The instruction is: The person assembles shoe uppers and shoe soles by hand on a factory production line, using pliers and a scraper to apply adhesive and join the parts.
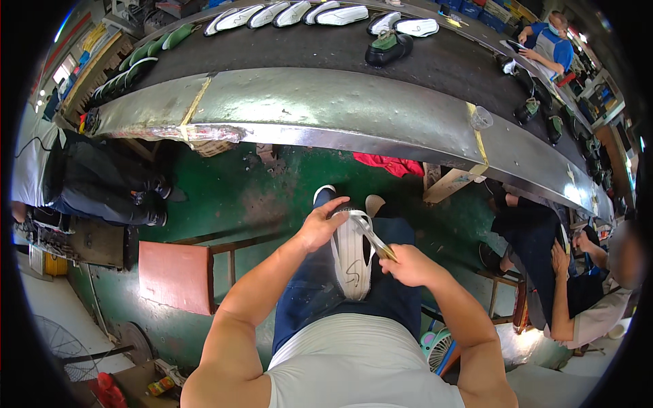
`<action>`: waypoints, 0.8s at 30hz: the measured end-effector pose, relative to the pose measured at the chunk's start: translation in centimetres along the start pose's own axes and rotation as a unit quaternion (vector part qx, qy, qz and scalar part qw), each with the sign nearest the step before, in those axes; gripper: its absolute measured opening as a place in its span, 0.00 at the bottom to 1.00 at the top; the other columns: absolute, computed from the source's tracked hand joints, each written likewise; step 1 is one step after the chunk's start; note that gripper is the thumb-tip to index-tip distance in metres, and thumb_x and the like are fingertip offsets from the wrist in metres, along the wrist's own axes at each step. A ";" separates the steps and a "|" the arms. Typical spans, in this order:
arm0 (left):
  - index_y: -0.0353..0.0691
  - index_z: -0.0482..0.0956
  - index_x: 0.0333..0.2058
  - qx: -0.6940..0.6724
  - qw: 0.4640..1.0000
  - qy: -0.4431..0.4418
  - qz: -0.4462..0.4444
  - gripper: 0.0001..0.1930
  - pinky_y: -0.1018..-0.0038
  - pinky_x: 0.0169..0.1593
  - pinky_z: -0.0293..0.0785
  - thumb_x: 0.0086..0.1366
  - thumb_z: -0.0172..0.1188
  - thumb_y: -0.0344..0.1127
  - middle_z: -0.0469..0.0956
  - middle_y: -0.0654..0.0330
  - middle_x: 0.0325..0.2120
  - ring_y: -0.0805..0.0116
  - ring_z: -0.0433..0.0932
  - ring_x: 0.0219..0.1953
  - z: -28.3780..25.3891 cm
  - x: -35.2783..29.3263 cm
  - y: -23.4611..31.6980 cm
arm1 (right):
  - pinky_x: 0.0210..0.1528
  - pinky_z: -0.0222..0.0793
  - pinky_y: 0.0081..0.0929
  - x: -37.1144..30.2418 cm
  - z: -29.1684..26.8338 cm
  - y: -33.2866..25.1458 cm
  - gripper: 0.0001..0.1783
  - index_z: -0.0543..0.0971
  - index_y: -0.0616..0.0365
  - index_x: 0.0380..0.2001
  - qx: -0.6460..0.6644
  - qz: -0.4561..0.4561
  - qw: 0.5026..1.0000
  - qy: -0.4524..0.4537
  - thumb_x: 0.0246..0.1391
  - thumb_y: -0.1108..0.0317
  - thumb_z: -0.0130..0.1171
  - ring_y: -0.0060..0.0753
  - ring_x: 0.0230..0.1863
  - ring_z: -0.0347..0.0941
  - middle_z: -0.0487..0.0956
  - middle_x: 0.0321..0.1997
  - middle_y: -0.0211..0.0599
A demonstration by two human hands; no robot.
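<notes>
A shoe lies sole up across my lap, its white sole (pixel 353 255) marked with a dark squiggle and its far end pointing away from me. My left hand (pixel 320 226) is on the shoe's far end from the left, thumb and fingers closed on the edge. In my right hand (pixel 413 266) is a slim silvery tool (pixel 372 239) with a yellowish handle, slanting up to the left. Its tip reaches the white strip around the far end of the shoe. The tool's exact kind is not clear.
Beyond my knees runs a conveyor with a metal edge (pixel 299 109); a green-black shoe (pixel 388 49) and rows of white soles (pixel 292 13) rest on its dark belt (pixel 272 51). A pinkish stool (pixel 175 277) stands left, a small fan (pixel 435 348) right. Co-workers sit or stand around.
</notes>
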State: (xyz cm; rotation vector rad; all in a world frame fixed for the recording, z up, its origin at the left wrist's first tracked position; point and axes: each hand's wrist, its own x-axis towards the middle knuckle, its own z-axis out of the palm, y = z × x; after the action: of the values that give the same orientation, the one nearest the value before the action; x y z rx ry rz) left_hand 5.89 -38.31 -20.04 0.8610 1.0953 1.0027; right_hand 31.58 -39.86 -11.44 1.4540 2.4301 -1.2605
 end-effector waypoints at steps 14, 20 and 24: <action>0.39 0.55 0.71 0.037 0.990 -0.108 -0.087 0.37 0.73 0.59 0.71 0.66 0.60 0.30 0.71 0.54 0.59 0.69 0.74 0.55 -1.2 -0.1 2.7 | 0.38 0.71 0.49 2.1 -0.9 -0.4 0.22 0.74 0.67 0.34 0.043 -0.028 0.998 0.027 0.69 0.55 0.48 0.64 0.34 0.76 0.79 0.28 0.57; 0.28 0.67 0.62 0.065 0.997 0.034 -0.033 0.28 0.68 0.59 0.71 0.60 0.52 0.26 0.77 0.45 0.54 0.62 0.77 0.54 0.3 -3.5 -4.7 | 0.42 0.74 0.41 2.9 6.4 2.1 0.37 0.72 0.68 0.45 0.109 -0.008 0.964 0.244 0.48 0.44 0.72 0.55 0.38 0.80 0.80 0.33 0.52; 0.30 0.66 0.64 0.088 0.982 0.166 -0.007 0.33 0.69 0.60 0.70 0.56 0.50 0.23 0.78 0.42 0.51 0.55 0.78 0.55 3.1 -5.1 -7.1 | 0.45 0.74 0.42 2.7 9.4 3.3 0.34 0.72 0.70 0.46 0.170 0.049 0.960 0.219 0.50 0.50 0.70 0.56 0.42 0.80 0.81 0.37 0.57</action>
State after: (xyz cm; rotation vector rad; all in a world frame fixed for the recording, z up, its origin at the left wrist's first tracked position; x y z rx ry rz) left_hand 9.66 -45.59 -24.32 0.8429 1.4900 1.0738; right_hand 29.28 -43.31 -20.86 2.1215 2.4253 -1.5301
